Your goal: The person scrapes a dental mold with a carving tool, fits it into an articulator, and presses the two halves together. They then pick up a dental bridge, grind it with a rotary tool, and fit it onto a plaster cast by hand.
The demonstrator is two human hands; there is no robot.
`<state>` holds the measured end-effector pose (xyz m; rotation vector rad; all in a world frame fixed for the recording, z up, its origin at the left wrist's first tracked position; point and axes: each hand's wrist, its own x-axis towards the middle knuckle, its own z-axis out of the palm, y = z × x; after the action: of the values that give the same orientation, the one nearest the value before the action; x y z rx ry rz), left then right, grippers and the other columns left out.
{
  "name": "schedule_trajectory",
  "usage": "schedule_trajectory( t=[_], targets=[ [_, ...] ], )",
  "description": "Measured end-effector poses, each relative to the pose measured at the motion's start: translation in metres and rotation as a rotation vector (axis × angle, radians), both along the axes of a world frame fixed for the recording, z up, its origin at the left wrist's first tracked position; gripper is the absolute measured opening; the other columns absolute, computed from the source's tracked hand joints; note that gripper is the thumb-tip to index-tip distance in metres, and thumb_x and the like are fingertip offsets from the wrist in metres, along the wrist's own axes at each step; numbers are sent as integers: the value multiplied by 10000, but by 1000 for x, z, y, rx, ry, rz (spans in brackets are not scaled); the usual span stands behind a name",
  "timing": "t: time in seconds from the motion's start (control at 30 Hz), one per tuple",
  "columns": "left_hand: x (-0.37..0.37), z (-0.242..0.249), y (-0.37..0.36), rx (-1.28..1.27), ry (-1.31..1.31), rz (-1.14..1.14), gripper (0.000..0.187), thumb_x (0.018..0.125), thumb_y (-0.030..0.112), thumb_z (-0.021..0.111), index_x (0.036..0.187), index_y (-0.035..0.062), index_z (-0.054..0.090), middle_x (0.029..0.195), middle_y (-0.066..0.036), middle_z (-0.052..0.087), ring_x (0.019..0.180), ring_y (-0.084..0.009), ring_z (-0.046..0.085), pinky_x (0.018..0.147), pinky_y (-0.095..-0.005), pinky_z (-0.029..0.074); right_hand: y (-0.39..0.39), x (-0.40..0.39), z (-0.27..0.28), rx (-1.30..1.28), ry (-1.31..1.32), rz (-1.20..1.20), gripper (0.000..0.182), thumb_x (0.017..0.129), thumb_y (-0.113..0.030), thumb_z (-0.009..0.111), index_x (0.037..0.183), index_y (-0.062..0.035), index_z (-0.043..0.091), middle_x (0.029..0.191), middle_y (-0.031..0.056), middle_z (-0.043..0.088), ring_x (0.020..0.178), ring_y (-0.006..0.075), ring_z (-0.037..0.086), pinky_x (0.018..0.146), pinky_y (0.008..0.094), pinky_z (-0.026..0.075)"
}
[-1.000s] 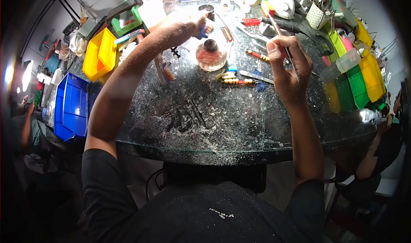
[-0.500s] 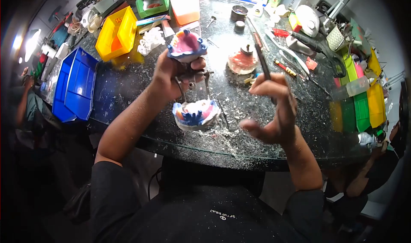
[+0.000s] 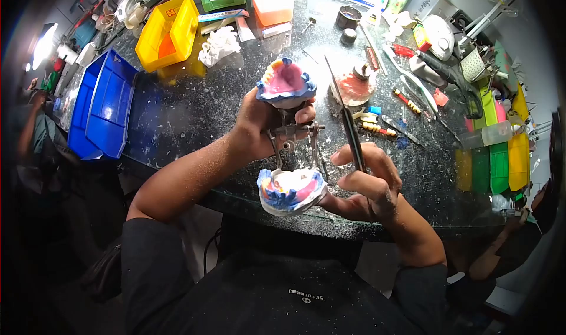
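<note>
My left hand [image 3: 259,122] is wrapped round a metal dental articulator [image 3: 292,133], which is swung wide apart. Its upper plaster cast [image 3: 288,87] carries pink wax, blue wax and a row of yellowish teeth. The lower cast [image 3: 290,193], also with blue and pink wax, hangs nearer my body. In my right hand [image 3: 374,187] is a knife [image 3: 351,131] with a dark handle, its thin blade pointing up and away. The thumb of that hand reaches the right edge of the lower cast and seems to touch it; the exact contact is hard to make out.
Behind the casts stands a glass burner [image 3: 354,90] with reddish contents. Rows of false teeth [image 3: 377,128] and a handpiece [image 3: 436,63] lie to the right. Blue [image 3: 103,114] and yellow [image 3: 168,34] bins stand at the left. White dust covers the dark worktop [image 3: 183,122].
The articulator has moved right and slightly down in view. My right hand has come down and left, bringing its thumb to the lower cast, and the knife now tilts left.
</note>
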<state>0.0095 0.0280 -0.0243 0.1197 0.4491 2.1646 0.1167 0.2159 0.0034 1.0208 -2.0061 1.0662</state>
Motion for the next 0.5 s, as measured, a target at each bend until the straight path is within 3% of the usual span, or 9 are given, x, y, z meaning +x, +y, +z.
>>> schedule_trajectory(
  t=[0.4, 0.5],
  targets=[
    [-1, -8, 0, 10, 2, -46, 456, 915, 400, 401, 974, -21, 565, 758, -76, 541, 670, -167, 559, 587, -324, 559, 0, 3, 1, -1, 3, -13, 425, 719, -299, 821, 965, -97, 539, 931, 134, 582, 734, 232, 647, 590, 336, 549],
    [0, -4, -1, -26, 19, -36, 461, 909, 410, 404, 969, -18, 565, 755, -77, 540, 665, -167, 557, 551, -310, 533, -1, 4, 5, 11, -4, -23, 353, 760, -252, 792, 957, -82, 552, 913, 129, 587, 722, 229, 644, 576, 331, 545]
  ],
)
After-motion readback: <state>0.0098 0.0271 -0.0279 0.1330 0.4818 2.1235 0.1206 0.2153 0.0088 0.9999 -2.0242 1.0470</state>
